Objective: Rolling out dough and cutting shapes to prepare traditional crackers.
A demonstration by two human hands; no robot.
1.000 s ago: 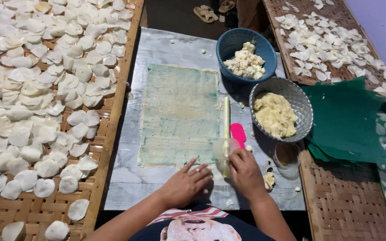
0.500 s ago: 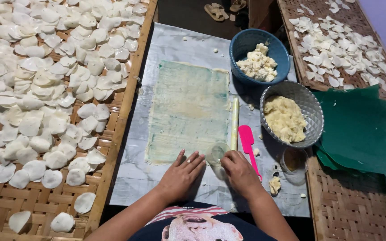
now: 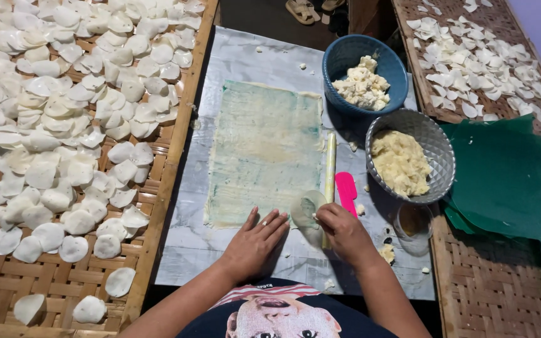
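Dough sheet (image 3: 264, 150) thin, pale green, rectangular. Left hand (image 3: 255, 243) flat, fingers spread, on sheet's near edge. Right hand (image 3: 344, 231) beside it pinches round cutout (image 3: 307, 208).

A low bench (image 3: 233, 256) covered with a pale marbled sheet carries a thin, greenish rectangular spread of dough (image 3: 264, 150). Beside the dough lie a slim cream rolling stick (image 3: 330, 159) and a pink plastic scraper (image 3: 346, 193). A blue plastic bowl (image 3: 339, 59) of white lumps and a silver patterned bowl (image 3: 439, 150) of yellowish dough stand along its right edge, with a small clear glass (image 3: 413, 226) near them.
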